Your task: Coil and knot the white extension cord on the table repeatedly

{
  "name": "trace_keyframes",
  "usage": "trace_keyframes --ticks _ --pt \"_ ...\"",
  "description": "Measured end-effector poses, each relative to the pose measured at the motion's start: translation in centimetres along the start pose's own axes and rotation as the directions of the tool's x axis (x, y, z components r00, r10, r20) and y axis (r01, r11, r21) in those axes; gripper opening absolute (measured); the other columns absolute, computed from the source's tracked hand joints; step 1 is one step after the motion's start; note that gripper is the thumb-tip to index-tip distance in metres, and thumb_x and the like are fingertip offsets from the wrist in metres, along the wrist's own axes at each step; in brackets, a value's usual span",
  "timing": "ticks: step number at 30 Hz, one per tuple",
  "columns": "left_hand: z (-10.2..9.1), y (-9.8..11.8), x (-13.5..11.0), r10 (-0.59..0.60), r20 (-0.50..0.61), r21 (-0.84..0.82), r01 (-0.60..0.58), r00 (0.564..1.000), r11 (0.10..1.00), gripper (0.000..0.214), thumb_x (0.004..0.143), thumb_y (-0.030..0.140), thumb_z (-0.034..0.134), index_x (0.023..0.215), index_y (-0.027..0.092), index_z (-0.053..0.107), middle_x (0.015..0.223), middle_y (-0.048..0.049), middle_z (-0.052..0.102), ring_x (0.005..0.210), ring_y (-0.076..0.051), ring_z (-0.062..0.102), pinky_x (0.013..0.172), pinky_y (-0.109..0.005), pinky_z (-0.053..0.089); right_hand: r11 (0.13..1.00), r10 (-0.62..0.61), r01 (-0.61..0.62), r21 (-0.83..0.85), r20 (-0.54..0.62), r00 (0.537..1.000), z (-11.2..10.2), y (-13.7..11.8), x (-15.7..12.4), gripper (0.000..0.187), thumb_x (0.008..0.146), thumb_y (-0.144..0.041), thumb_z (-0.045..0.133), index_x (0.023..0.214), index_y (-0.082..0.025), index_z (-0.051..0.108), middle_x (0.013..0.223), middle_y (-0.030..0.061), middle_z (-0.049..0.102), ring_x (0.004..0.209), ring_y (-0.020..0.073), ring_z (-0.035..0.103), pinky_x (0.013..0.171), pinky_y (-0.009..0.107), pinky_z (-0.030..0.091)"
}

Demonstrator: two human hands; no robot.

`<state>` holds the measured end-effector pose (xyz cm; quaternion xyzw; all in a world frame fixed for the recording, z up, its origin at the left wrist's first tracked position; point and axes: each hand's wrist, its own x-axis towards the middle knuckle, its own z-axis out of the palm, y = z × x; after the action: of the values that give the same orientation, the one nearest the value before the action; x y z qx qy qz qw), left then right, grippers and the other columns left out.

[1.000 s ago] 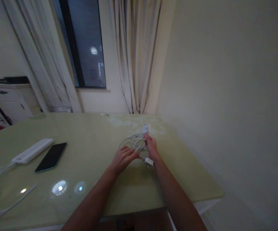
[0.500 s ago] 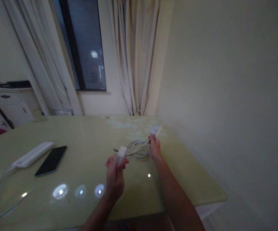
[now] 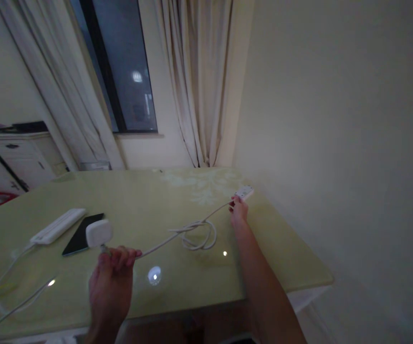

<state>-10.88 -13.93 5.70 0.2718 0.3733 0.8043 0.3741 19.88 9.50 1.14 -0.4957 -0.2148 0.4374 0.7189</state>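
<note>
My left hand (image 3: 113,277) is closed round a white cable just below a square white plug block (image 3: 99,233), which sticks up above the fingers. From there the white cable (image 3: 159,246) runs right over the table and makes a loose loop. Its other end reaches a small white power strip (image 3: 245,192) with dark marks on its top face. The fingers of my right hand (image 3: 239,209) pinch the near end of that strip where the cord joins it. Part of the grip is hidden behind the fingers.
A glossy green table (image 3: 177,296) fills the lower view. On its left lie a long white power strip (image 3: 58,226), a black phone (image 3: 81,235) partly behind the plug block, and another white cable (image 3: 16,308). A wall (image 3: 321,143) borders the table's right side.
My left hand has moved left and toward me with the plug block, drawing out the bundled cable into one loose loop. My right hand has shifted slightly right with the small strip.
</note>
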Motion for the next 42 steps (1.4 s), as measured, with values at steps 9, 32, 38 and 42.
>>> trace_keyframes --ticks 9,32,38,42 --pt "4.1 -5.2 8.2 -0.102 0.286 0.598 -0.094 0.953 0.796 0.046 0.092 0.063 0.047 0.085 0.019 0.060 0.056 0.0079 0.032 0.047 -0.010 0.032 0.045 -0.022 0.027 0.971 -0.061 -0.034 0.237 0.385 0.921 1.1 -0.5 -2.3 0.033 0.082 -0.053 0.070 0.089 -0.022 0.059 0.052 -0.0109 0.036 0.041 0.0063 0.028 0.041 0.020 0.024" --pt "6.0 -12.8 9.9 -0.455 0.527 0.849 -0.420 0.718 0.322 0.026 0.093 0.043 0.051 0.093 0.018 0.061 0.091 -0.0107 0.070 0.085 -0.024 0.066 0.077 -0.033 0.046 0.973 -0.067 0.178 -0.144 0.563 0.824 2.8 2.2 -5.5 0.047 0.081 -0.061 0.061 0.093 -0.016 0.067 0.056 -0.0091 0.038 0.043 0.0057 0.026 0.039 0.020 0.018" --pt "5.4 -10.9 10.1 -0.606 0.553 0.764 -0.059 0.572 0.643 0.051 0.072 0.048 0.078 0.108 0.017 0.058 0.086 -0.0048 0.069 0.080 -0.021 0.066 0.070 -0.030 0.049 0.938 -0.126 0.286 -0.195 0.577 0.807 2.8 1.9 -6.1 0.057 0.084 -0.072 0.057 0.065 -0.018 0.056 0.051 -0.0052 0.043 0.043 0.0065 0.030 0.041 0.022 0.021" --pt "6.0 -10.4 9.0 -0.609 0.540 0.695 0.099 0.581 0.712 0.049 0.075 0.046 0.079 0.110 0.019 0.058 0.094 -0.0039 0.066 0.085 -0.020 0.069 0.071 -0.030 0.053 0.916 -0.172 0.361 -0.177 0.640 0.749 2.5 0.2 -7.0 0.054 0.086 -0.068 0.062 0.067 -0.016 0.063 0.048 -0.0047 0.044 0.042 0.0063 0.032 0.042 0.021 0.023"
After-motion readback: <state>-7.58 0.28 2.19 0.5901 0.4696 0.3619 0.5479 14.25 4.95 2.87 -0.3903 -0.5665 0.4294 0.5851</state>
